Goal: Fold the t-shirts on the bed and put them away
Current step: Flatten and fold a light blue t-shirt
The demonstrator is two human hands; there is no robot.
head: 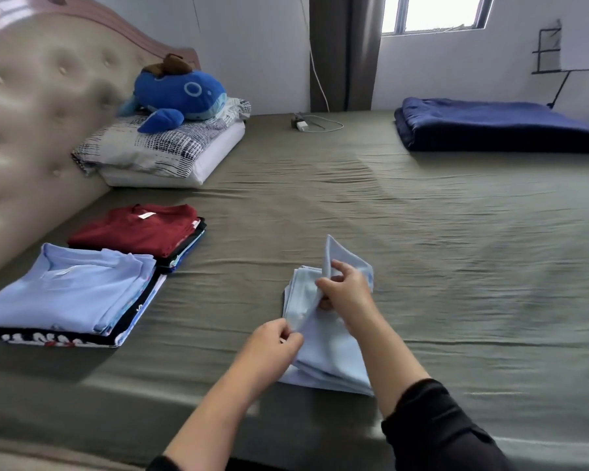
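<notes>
Both hands pinched it: left hand fingers at the light-blue t-shirt's near edge, right hand fingers curled round its raised fold, over the bed.

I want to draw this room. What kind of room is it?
Most likely a bedroom. There is a big bed with a padded headboard, a pillow with a blue whale toy on it, and a curtained window.
</notes>
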